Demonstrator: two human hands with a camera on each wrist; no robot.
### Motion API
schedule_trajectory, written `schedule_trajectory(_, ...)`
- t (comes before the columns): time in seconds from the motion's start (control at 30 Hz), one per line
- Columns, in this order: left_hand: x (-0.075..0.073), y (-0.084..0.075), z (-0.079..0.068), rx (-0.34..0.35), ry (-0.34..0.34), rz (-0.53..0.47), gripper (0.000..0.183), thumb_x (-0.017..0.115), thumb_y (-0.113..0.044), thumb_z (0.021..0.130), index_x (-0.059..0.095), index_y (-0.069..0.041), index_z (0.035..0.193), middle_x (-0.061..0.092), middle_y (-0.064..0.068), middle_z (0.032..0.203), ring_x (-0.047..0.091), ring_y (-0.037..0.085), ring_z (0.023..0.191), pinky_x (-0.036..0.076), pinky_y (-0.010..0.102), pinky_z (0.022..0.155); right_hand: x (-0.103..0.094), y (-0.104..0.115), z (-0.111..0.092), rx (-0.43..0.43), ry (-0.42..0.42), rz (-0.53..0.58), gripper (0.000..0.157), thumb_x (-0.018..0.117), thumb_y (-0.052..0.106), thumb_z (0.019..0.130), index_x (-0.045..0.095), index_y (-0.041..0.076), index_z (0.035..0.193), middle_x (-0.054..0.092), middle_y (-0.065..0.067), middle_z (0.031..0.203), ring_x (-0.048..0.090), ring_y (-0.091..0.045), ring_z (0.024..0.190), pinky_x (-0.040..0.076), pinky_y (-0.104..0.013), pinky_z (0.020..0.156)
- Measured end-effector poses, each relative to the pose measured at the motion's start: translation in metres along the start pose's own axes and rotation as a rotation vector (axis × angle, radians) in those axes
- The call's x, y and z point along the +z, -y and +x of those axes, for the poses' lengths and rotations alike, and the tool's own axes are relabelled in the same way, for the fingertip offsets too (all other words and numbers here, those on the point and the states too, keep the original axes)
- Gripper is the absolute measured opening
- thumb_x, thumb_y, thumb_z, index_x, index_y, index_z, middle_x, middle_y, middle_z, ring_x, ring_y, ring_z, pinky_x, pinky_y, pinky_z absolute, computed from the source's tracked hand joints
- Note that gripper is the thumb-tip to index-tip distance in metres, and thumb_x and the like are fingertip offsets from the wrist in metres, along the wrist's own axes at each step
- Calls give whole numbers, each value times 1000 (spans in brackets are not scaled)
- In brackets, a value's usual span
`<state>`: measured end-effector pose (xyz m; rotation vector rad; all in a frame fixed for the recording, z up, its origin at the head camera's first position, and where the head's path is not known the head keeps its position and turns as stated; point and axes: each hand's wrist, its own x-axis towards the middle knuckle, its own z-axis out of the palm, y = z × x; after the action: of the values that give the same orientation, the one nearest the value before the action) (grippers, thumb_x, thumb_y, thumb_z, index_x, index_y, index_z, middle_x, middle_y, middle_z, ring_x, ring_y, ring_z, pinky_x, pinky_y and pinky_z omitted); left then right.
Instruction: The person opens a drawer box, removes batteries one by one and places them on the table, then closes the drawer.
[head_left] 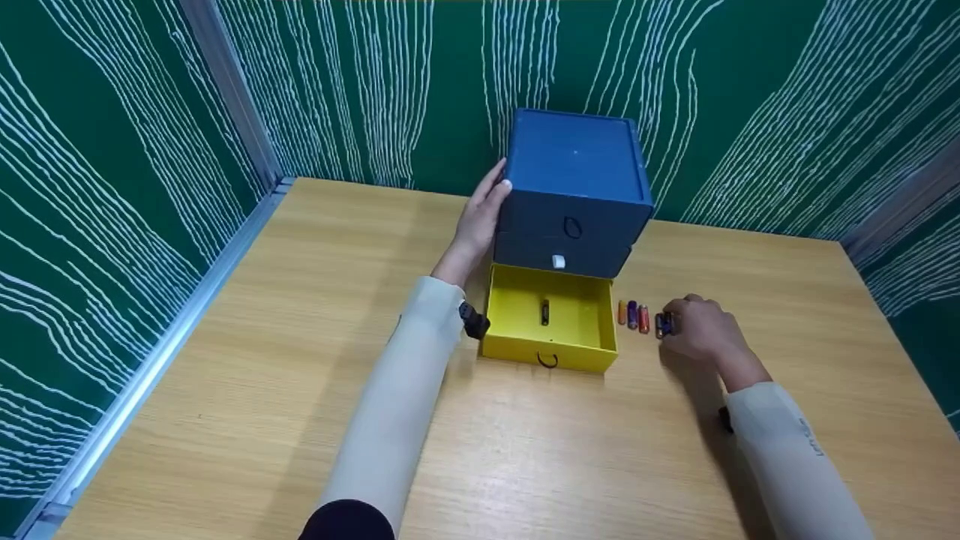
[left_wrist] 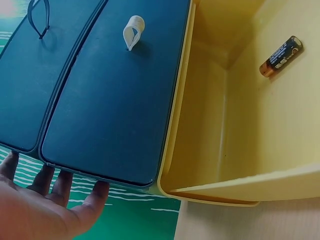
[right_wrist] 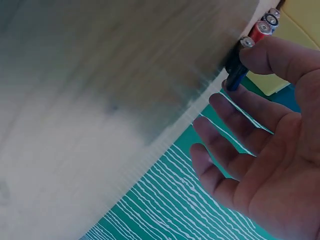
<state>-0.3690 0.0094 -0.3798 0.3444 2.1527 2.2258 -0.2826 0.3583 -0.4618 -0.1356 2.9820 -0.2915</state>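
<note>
A blue chest of drawers (head_left: 577, 161) stands with its yellow bottom drawer (head_left: 510, 347) pulled out. One black and copper battery (left_wrist: 281, 56) lies inside that drawer. My left hand (head_left: 476, 221) rests against the left side of the chest, its fingers extended in the left wrist view. To the drawer's right, my right hand (head_left: 705, 328) pinches a dark blue battery (right_wrist: 237, 79) between thumb and index finger, low over the table. Its other fingers are loosely bent. Beside it is another dark battery (head_left: 659, 325), and left of that lie a red battery (head_left: 643, 319), a purple one (head_left: 632, 315) and an orange one (head_left: 622, 312).
The two blue drawers above are closed; a black loop (head_left: 572, 227) and a white loop (head_left: 558, 262) serve as their pulls. Under everything is a wooden table (head_left: 247, 360). Green panels with white wavy lines (head_left: 450, 90) border its back and sides.
</note>
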Motion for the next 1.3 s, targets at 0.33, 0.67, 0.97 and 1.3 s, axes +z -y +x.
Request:
schedule_trajectory(0.33, 0, 1, 1, 9, -9, 19, 49, 38, -52, 87, 27, -42, 133, 24, -15, 142, 23, 12, 130, 20, 43, 105, -2, 0, 3, 13, 44, 8, 55, 73, 24, 65, 55, 4, 112, 48, -20, 107, 43, -37, 89, 36, -58, 76)
schedule_trajectory(0.67, -1, -4, -1, -15, -4, 11, 48, 37, -48, 88, 26, -40, 135, 24, -13, 143, 24, 12, 130, 21, 43, 104, -1, 0, 5, 32, 45, 22, 56, 73, 24, 65, 54, 5, 114, 48, -20, 108, 42, -37, 89, 37, -58, 77)
schedule_trajectory(0.97, 1, -21, -16, -18, 13, 18, 48, 34, -42, 91, 24, -33, 137, 21, -9, 144, 22, 14, 131, 20, 42, 105, -11, 8, -2, 45, 24, 78, 66, 68, 28, 69, 40, 6, 125, 42, -24, 118, 38, -42, 98, 33, -61, 78)
schedule_trajectory(1.3, 2, -22, -18, -26, 13, 28, 49, 33, -43, 91, 22, -34, 137, 20, -11, 145, 22, 15, 131, 21, 43, 105, -21, 17, -6, 50, -16, 197, 56, 61, 42, 75, 48, 9, 119, 45, -18, 120, 41, -37, 99, 39, -55, 79)
